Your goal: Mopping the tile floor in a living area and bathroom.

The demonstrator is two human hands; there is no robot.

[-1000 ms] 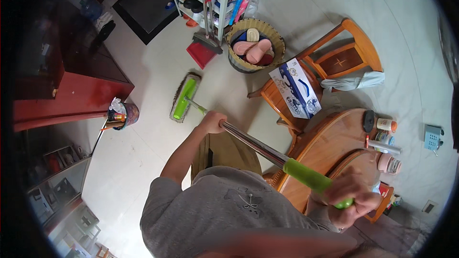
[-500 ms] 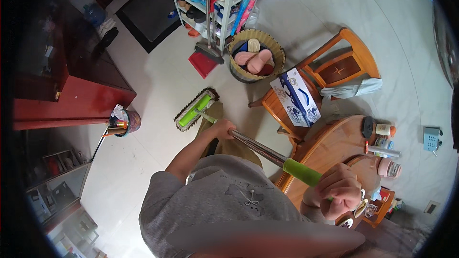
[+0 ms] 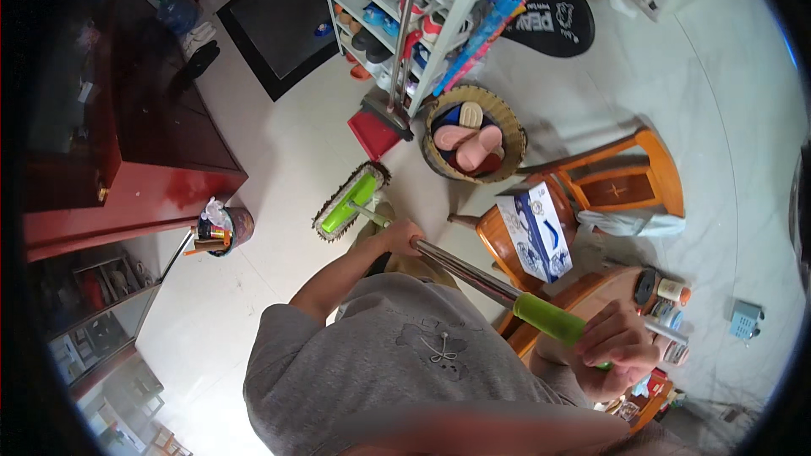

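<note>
I hold a flat mop with a shiny metal pole (image 3: 465,269) in both hands. My left hand (image 3: 397,236) grips the pole low down, near the mop head. My right hand (image 3: 621,346) closes around the bright green grip (image 3: 549,318) at the upper end. The green mop head (image 3: 351,201), edged with brown fringe, lies flat on the pale tiled floor (image 3: 279,160), just short of a red dustpan (image 3: 375,133). My grey shirt fills the lower middle of the view.
A woven basket of pink slippers (image 3: 473,143) sits beside a white shoe rack (image 3: 414,8). Wooden chairs (image 3: 625,181) hold a blue-and-white box (image 3: 536,232). A round wooden table (image 3: 608,287) carries small bottles. A dark red cabinet (image 3: 135,160) and a small bin (image 3: 221,228) stand at left.
The mop head has slid forward across the floor toward the red dustpan and shoe rack. Both hands kept their grip and pushed the pole along.
</note>
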